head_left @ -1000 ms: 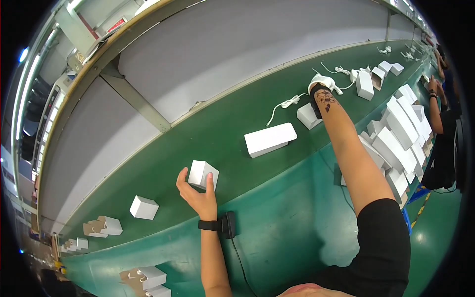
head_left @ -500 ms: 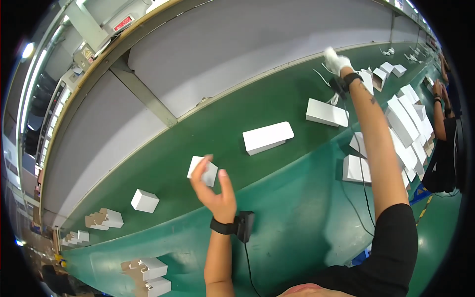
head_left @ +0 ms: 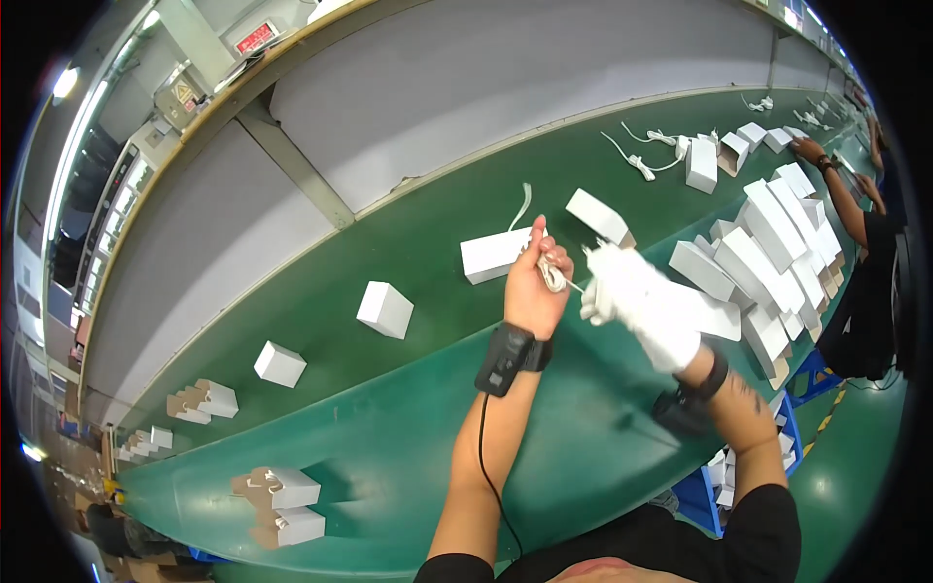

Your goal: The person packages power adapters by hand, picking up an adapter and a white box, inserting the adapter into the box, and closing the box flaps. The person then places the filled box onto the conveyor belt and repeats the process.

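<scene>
My bare left hand (head_left: pixel 539 280) is closed around a bundled white cable (head_left: pixel 552 276), in front of a white box (head_left: pixel 491 257). A loose cable tail (head_left: pixel 524 206) sticks up behind that box. My right hand (head_left: pixel 627 296), in a white glove, is just right of the left one, fingers curled and slightly blurred. A short stretch of the same cable runs from the bundle to the glove's fingertips. Another white box (head_left: pixel 598 216) lies on the green belt just beyond the right hand.
A heap of white boxes (head_left: pixel 773 243) is at right, beside a co-worker's arm (head_left: pixel 844 199). More bundled cables (head_left: pixel 641 167) lie farther up the belt. Single boxes (head_left: pixel 385 309) sit to the left; open boxes (head_left: pixel 294 488) stand on the near surface. A blue bin (head_left: pixel 700 500) is below.
My right hand has come back from the far cables toward me, and my left hand has moved right. A cable is now between them. The boxes on the belt have shifted left.
</scene>
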`<state>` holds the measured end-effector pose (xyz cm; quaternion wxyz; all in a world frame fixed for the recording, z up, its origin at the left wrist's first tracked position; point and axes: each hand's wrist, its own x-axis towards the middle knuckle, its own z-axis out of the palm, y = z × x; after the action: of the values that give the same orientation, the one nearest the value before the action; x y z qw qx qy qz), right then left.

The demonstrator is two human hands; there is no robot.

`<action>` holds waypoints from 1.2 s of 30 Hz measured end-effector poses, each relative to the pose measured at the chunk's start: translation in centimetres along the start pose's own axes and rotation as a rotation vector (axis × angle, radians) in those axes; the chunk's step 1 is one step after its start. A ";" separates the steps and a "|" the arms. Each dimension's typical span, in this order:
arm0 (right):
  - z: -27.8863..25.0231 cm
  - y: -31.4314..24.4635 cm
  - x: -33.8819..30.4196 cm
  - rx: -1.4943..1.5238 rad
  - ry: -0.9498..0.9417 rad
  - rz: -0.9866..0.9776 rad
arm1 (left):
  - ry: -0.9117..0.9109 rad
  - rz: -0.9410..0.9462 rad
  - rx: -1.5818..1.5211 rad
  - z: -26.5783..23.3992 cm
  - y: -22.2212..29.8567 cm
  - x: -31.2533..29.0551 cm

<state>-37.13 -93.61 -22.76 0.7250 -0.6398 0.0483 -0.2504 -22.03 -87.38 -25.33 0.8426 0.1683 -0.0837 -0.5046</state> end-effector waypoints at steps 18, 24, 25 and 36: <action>1.4 -2.0 -3.8 0.074 0.122 0.280 | -0.168 0.471 1.878 -10.3 11.3 3.6; 2.7 -3.0 -6.1 0.350 0.084 0.266 | -0.274 -0.033 1.082 -7.4 9.4 -1.5; 2.9 -3.1 -6.1 0.336 0.056 0.296 | -0.257 -0.040 1.081 -7.1 9.4 -2.5; 2.5 -0.8 -7.2 0.498 0.005 0.596 | -0.479 0.060 1.418 -8.8 5.9 -5.6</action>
<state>-42.61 -88.35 -23.39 0.8989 -0.4016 0.1716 -0.0340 -17.13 -78.13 -31.19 0.5044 0.5541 -0.5745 -0.3294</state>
